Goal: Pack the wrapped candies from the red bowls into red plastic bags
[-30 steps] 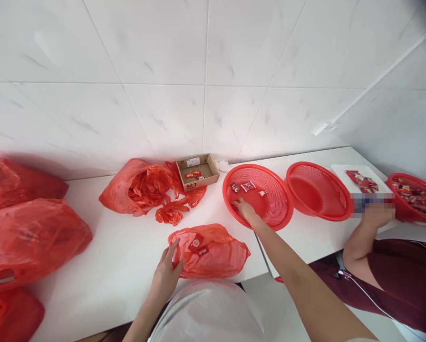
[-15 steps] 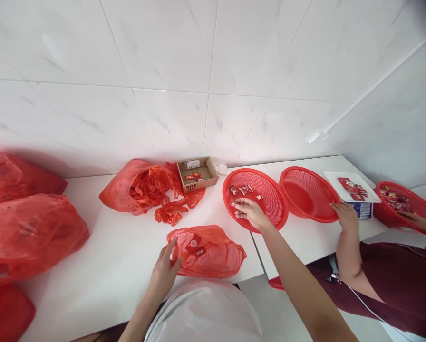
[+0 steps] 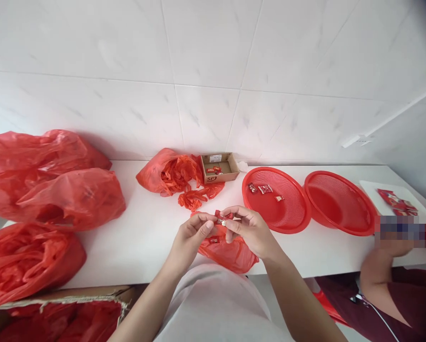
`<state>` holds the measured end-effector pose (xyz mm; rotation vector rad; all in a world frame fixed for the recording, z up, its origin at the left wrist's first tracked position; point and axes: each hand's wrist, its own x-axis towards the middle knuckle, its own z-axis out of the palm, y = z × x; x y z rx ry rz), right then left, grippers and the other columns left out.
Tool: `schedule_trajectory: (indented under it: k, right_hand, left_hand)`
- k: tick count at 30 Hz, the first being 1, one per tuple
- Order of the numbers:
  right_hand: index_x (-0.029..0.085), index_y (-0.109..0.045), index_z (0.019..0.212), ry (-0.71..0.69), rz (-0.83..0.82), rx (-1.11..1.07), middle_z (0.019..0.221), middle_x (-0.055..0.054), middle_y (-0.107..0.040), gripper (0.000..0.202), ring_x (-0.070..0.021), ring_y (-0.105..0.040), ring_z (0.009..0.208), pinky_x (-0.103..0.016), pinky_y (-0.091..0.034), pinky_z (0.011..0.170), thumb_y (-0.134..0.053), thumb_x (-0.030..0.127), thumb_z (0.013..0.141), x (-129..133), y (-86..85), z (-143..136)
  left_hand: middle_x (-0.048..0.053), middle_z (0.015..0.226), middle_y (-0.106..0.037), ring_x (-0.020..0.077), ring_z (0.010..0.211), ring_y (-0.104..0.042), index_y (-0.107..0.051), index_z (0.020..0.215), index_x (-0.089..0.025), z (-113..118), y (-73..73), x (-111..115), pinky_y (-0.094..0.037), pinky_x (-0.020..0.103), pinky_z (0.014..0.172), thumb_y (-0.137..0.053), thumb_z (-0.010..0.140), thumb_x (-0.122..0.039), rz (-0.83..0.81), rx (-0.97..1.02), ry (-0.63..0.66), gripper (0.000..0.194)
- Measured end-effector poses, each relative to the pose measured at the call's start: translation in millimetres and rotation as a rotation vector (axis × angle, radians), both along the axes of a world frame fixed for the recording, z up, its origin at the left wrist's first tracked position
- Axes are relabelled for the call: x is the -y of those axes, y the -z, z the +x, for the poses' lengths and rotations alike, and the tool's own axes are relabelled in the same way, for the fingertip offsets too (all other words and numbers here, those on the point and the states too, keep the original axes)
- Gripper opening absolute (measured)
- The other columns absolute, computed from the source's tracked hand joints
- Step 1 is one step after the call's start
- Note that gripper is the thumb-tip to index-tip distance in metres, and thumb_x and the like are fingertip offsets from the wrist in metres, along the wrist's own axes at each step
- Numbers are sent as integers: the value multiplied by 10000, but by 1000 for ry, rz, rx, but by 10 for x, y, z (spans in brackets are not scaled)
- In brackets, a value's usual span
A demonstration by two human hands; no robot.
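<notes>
My left hand (image 3: 195, 236) and my right hand (image 3: 248, 229) meet over a red plastic bag (image 3: 236, 251) at the front of the table. Between their fingertips is a small red wrapped packet (image 3: 219, 214) with a whitish part at its lower edge. Both hands are closed, thumbs and fingers pinching at it; fingers partly cover it. Inside the bag, below the hands, another small dark red packet (image 3: 214, 240) shows. Just right of my right hand stands a red mesh basket (image 3: 291, 209) with a few small packets (image 3: 265, 189) in it.
An open cardboard box (image 3: 230, 175) holds small red packets, beside crumpled red bags (image 3: 173, 171). Full red bags (image 3: 77, 199) crowd the left. A second red basket (image 3: 337, 204) and a white tray (image 3: 373, 190) stand right, near a co-worker's arm (image 3: 380, 270). A carton (image 3: 125, 299) sits below left.
My right hand has moved from the basket to above the bag. My left hand has risen from the bag's edge and closed at the packet. The view has turned left.
</notes>
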<state>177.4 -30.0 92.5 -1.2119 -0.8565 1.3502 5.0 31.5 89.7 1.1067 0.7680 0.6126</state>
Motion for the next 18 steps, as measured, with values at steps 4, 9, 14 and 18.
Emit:
schedule_trajectory:
  k: [4,9,14,18]
  right_hand:
    - [231,-682,966,-37,27,-177,748,34,-608,195,-89,-614,519,-251,-533,551,-731,315,797,45,-56,-66]
    - [262,-630,1004,-66,74,-286,874,19,-648,246,-79,-598,510,-234,-503,493,-742,295,788,82,-119,-122]
    - [265,-607,1040,-58,50,-294,901,7,-666,318,-87,-599,511,-226,-483,473,-762,312,766,102,-128,-142]
    - [252,-623,1042,-29,34,-290,834,15,-659,325,-85,-592,496,-231,-488,500,-768,318,759,110,-95,-139]
  left_hand:
    - [-17,847,-646,96,727,-592,-623,949,-198,-70,-5,52,-474,243,750,-679,823,-375,-133,94,-27,224]
    - [-19,755,-634,87,718,-579,-646,833,-175,-144,-74,104,-447,212,730,-662,848,-345,-125,171,24,172]
    - [-14,724,-646,84,701,-573,-653,792,-165,-163,-123,134,-439,199,705,-677,839,-325,-115,204,26,168]
    - [-10,723,-650,89,697,-578,-656,788,-164,-147,-108,143,-449,205,701,-688,827,-333,-113,206,6,176]
